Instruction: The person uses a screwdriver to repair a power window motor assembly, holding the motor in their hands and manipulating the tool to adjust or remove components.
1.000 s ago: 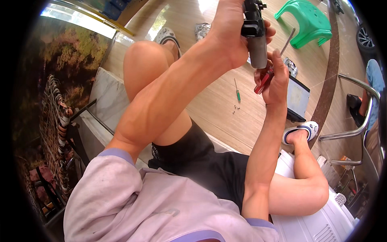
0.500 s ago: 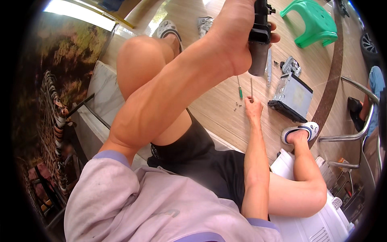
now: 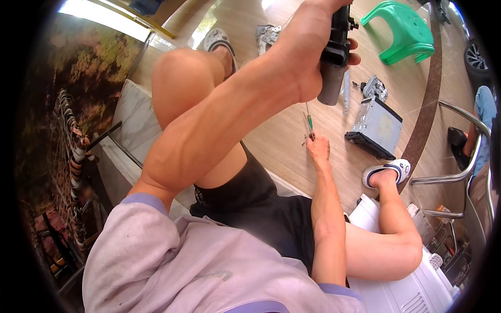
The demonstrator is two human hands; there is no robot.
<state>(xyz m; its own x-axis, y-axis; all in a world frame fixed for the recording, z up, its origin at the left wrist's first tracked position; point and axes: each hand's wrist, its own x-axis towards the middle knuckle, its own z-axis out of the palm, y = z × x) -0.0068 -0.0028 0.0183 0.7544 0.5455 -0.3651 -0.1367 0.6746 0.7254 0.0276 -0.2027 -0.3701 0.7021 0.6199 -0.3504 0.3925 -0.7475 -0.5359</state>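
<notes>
At the top, my left hand (image 3: 308, 41) is wrapped round a black part with a dark grey cylinder (image 3: 332, 83) at its lower end; fingertips show on its far side. Lower down, my right hand (image 3: 319, 149) is closed on a thin metal tool (image 3: 306, 123), held low over the floor. Its tip points away from me, and the grip hides its other end. Close to this tool lies a screwdriver with a green handle (image 3: 310, 121). Small screws beside it are partly hidden by my right hand.
Right of my right hand lies a silver and black box-shaped unit (image 3: 380, 125), with a crumpled silver piece (image 3: 374, 88) behind it. A green plastic stool (image 3: 402, 31) stands at the far right. Metal chair tubing (image 3: 443, 180) and another person's leg are at the right edge.
My right hand has moved left and slightly nearer to me, bringing the thin tool beside the green-handled screwdriver. My left hand has tilted the black part, its grey end shifting slightly down and left.
</notes>
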